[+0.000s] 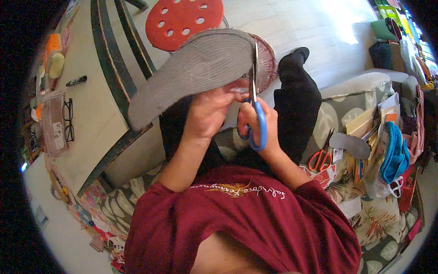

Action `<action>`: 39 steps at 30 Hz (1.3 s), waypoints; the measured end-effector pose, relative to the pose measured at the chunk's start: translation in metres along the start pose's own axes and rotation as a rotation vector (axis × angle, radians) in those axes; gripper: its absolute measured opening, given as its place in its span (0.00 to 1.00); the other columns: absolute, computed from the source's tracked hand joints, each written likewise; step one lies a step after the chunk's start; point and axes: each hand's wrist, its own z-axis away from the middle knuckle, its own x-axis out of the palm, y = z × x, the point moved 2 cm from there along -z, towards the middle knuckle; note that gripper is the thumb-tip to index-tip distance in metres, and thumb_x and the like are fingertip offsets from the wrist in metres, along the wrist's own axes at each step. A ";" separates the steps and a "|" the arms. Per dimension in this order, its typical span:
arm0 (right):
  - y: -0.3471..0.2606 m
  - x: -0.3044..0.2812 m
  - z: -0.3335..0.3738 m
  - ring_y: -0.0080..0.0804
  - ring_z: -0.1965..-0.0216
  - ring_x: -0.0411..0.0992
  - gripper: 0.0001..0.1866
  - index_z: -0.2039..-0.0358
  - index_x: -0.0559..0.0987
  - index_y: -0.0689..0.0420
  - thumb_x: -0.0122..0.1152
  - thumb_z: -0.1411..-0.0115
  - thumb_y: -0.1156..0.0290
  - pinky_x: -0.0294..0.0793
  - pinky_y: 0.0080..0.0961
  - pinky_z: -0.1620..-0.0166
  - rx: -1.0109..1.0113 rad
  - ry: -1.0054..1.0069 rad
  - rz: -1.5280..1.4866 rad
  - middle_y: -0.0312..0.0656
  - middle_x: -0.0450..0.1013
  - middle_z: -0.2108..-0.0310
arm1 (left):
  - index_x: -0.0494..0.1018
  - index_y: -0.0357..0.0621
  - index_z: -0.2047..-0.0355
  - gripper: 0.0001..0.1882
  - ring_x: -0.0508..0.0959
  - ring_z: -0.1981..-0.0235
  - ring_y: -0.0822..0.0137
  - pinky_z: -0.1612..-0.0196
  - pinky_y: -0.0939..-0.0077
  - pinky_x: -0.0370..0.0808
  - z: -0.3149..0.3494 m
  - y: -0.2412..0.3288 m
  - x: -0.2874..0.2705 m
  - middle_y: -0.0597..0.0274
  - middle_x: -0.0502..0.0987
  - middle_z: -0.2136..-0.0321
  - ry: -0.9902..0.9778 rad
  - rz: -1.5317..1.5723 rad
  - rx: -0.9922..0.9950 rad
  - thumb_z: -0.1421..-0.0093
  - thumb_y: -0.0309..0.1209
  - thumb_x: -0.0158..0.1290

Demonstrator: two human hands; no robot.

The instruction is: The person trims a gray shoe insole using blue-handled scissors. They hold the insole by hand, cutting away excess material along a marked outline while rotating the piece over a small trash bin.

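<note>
Grey ribbed shoe insole (200, 68): aloft, left hand (205, 114) gripping its lower edge. Right hand (272, 130) closed on blue-handled scissors (261, 123), blades along broad toe end. Trimming apparently underway; amount left, can't tell.

1 fisheye view, from head height, facing down, close

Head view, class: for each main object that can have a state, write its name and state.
Blue-handled scissors: in the right hand; blade opening hard to tell.
Gray insole: held by the left hand, wide end beside the blades.
Orange-handled scissors: lying on the sofa, unheld.
Second gray insole: lying beside them.
Black-framed eyeglasses: on the table, unworn.
Black marker: lying on its side.
Red stool: upright, partly hidden.
</note>
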 end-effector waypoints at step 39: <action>0.019 -0.012 -0.045 0.21 0.80 0.62 0.36 0.56 0.64 0.66 0.55 0.48 0.43 0.60 0.16 0.76 -0.191 -0.095 0.013 0.35 0.64 0.80 | 0.67 0.36 0.54 0.17 0.75 0.61 0.63 0.59 0.67 0.75 -0.050 -0.021 -0.003 0.56 0.72 0.58 0.359 -0.313 -0.085 0.40 0.32 0.45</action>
